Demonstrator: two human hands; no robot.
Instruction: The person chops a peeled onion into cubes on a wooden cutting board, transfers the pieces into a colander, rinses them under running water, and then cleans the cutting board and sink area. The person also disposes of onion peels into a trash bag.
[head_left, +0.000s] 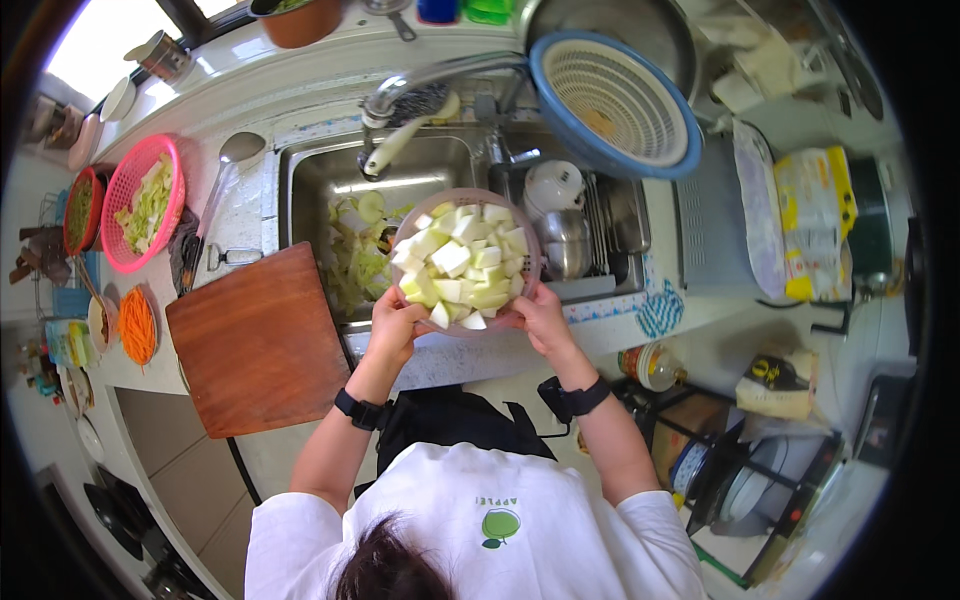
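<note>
Both hands hold a pinkish plastic colander (534, 259) by its near rim, over the sink's front edge. Pale green-white vegetable chunks (457, 262) fill it. My left hand (395, 322) grips the rim's left side and my right hand (544, 319) its right side. Behind the colander, leafy scraps and peelings (360, 255) lie in the left basin of the steel sink (315, 161). A chrome faucet (401, 86) arches above, with a pale-handled brush or tool (401, 146) beside its spout. The colander hides part of the basin.
A wooden cutting board (259, 341) overlaps the sink's left edge. Farther left are a pink basket of chopped leaves (178, 202), shredded carrot (137, 326) and a metal ladle (241, 148). Bowls (562, 232) stand in the right basin; a blue basin with a strainer (694, 142) is behind it.
</note>
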